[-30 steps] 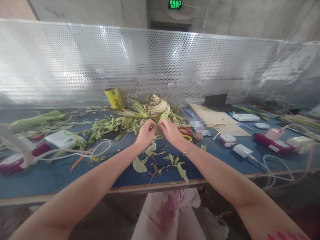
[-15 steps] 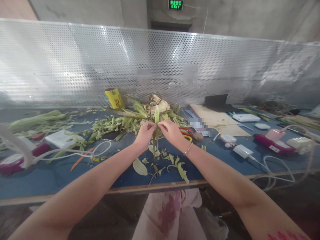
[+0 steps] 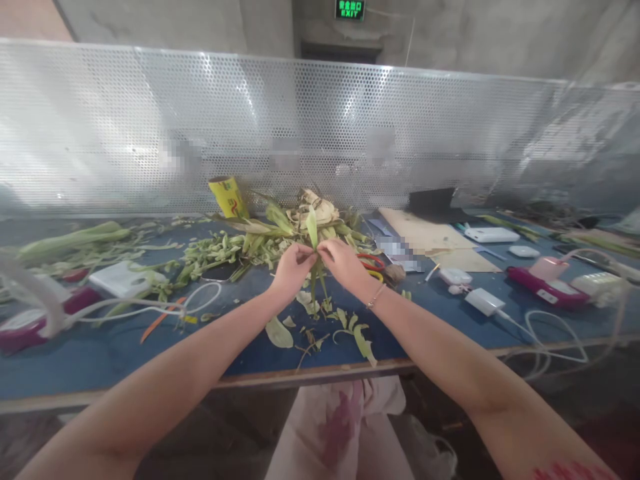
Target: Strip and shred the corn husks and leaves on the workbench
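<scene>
Between my hands stands a pale green leaf strip [image 3: 313, 227], upright, with narrow green tails hanging below the fingers. My left hand [image 3: 294, 267] pinches it from the left, and my right hand [image 3: 343, 261] pinches it from the right; their fingertips meet around its middle. Behind them lies a heap of green knotted leaf pieces [image 3: 215, 252] with dried husks [image 3: 317, 208] on top. Loose leaf scraps [image 3: 279, 333] are scattered on the blue table below my hands. Just right of my right hand are red and yellow scissor-like handles [image 3: 373, 262], partly hidden.
A yellow roll [image 3: 227, 197] stands by the perforated metal screen [image 3: 330, 120]. To the right are cardboard [image 3: 425, 230], a white charger [image 3: 485, 302] with its cable and a purple power strip [image 3: 543, 288]. A white box [image 3: 123, 279] and cables lie left. The table's edge [image 3: 320, 375] runs in front.
The upper part of the leaf strip has tilted left and looks more spread, and its lower tails have swung apart. Both hands keep nearly the same place, with the fingertips slightly shifted.
</scene>
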Available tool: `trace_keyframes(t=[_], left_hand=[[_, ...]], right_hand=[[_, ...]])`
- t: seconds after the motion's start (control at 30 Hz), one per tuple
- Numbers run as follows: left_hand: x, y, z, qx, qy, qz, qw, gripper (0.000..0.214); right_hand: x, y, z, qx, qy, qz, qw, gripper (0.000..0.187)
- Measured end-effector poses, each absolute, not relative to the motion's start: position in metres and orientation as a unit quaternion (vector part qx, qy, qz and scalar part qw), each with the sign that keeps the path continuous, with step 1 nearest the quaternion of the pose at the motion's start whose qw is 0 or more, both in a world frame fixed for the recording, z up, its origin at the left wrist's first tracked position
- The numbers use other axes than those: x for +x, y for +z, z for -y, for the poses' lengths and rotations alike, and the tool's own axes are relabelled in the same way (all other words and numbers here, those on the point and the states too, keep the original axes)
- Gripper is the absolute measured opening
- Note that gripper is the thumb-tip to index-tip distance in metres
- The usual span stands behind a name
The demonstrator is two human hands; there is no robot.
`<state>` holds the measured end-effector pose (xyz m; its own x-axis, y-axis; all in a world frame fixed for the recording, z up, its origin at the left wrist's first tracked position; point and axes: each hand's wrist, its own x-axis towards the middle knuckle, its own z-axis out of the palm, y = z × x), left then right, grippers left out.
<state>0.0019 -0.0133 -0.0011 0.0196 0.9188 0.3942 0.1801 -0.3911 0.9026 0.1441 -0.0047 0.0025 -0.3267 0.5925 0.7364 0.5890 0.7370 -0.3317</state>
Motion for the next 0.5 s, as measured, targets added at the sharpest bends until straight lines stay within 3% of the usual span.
trace_keyframes(t=[0.5], left_hand=[[0.0003,0.007,0.0185,0.685,0.54,-0.437,0.22,0.006]], right_hand=[[0.1428,0.0082,-0.0027,-0.391,0.158,0.784,0.454,0.011]])
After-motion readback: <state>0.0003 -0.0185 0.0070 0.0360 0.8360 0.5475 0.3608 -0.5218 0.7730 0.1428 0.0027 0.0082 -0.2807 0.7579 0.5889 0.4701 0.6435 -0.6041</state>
